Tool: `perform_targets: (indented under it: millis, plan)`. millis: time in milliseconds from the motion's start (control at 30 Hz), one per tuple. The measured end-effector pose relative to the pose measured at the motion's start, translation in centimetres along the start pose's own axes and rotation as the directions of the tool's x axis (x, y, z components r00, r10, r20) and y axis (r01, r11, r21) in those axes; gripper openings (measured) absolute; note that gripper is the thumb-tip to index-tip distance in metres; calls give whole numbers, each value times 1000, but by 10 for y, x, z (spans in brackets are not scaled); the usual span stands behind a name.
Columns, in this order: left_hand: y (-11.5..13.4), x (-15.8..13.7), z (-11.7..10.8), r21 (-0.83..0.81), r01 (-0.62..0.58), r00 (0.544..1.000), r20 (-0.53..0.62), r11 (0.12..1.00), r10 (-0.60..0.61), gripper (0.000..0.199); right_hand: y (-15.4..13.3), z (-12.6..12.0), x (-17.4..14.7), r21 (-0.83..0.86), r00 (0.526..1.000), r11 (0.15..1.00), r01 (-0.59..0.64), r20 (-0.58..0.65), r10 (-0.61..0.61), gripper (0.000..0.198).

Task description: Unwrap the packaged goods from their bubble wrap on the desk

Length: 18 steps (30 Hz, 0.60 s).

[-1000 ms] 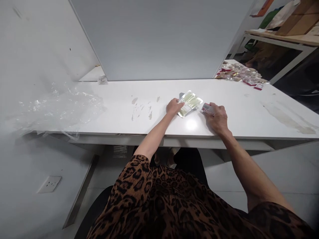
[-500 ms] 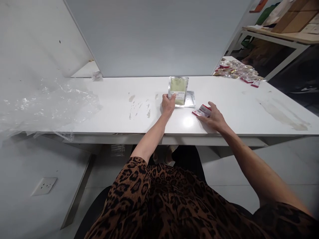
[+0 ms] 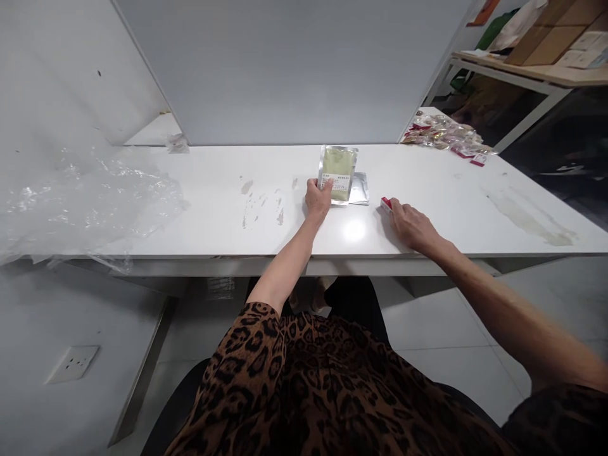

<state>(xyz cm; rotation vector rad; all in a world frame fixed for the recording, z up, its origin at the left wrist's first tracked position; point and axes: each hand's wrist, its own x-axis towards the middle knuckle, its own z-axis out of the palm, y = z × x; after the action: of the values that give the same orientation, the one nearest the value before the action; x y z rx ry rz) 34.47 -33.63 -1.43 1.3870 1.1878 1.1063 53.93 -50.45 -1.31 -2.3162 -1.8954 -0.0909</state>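
My left hand (image 3: 318,197) is closed on the lower left edge of a sachet (image 3: 339,166) with a green front and silver border, thumb across its white label. Behind it, partly covered, a silver foil sachet (image 3: 361,189) lies on the white table (image 3: 218,234). To the right, my right hand (image 3: 412,225) is closed around small red-and-white cards (image 3: 386,204). Only their red end shows past the fingers; the palm hides the rest.
Crumpled clear plastic (image 3: 90,206) spreads over the table's left end. Several small clear packets with red labels (image 3: 449,134) are heaped at the back right. A grey panel (image 3: 294,69) rises along the back edge. Cardboard boxes (image 3: 546,41) stand on another table at upper right.
My right hand has turned palm down and shifted slightly right, so the cards' printed faces no longer show. My left hand still holds the green sachet in nearly the same place.
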Motion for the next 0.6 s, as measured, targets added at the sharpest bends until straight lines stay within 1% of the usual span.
perform_targets:
  millis: [100, 167, 200, 267, 333, 367, 433, 467, 533, 567, 600]
  plan:
    - [0, 0, 0, 1, 7, 1000, -3, 1000, -7, 24, 19, -5, 10, 91, 996, 992, -91, 22, 89, 57]
    - [0, 0, 0, 5, 2, 1000, -9, 1000, -2, 24, 29, -6, 13, 148, 988, 977, -150, 2, 152, 59]
    - [0, 0, -1, 9, -3, 1000, -12, 1000, 3, 24, 32, -6, 13, 169, 986, 973, -158, -16, 163, 56]
    - [0, -2, -1, 24, -14, 1000, -13, 1000, 15, 25, 34, -7, 12, 195, 985, 969, -154, -44, 166, 44]
    - [0, -4, 0, 34, -22, 1000, -18, 999, 23, 26, 33, -11, 11, 236, 978, 951, -200, -9, 208, 31]
    - [-1, -5, 0, 27, -26, 999, -25, 999, 27, 26, 34, -14, 11, 271, 967, 929, -252, 27, 255, 27]
    - [-3, -7, 2, -13, -40, 998, -46, 999, 39, 27, 40, -20, 12, 386, 932, 851, -355, 74, 355, 24]
    - [-4, -8, 3, -45, -47, 997, -55, 998, 44, 27, 46, -23, 13, 469, 917, 799, -376, 63, 394, 24]
    - [-7, -9, 6, -109, -53, 997, -61, 993, 47, 28, 66, -25, 17, 612, 883, 703, -363, -14, 469, 28]
    - [-7, -10, 8, -139, -54, 997, -54, 989, 46, 29, 79, -24, 21, 643, 865, 677, -359, -44, 500, 30]
    - [-8, -11, 9, -170, -51, 998, -43, 984, 45, 29, 94, -22, 25, 643, 848, 669, -374, -55, 527, 30]
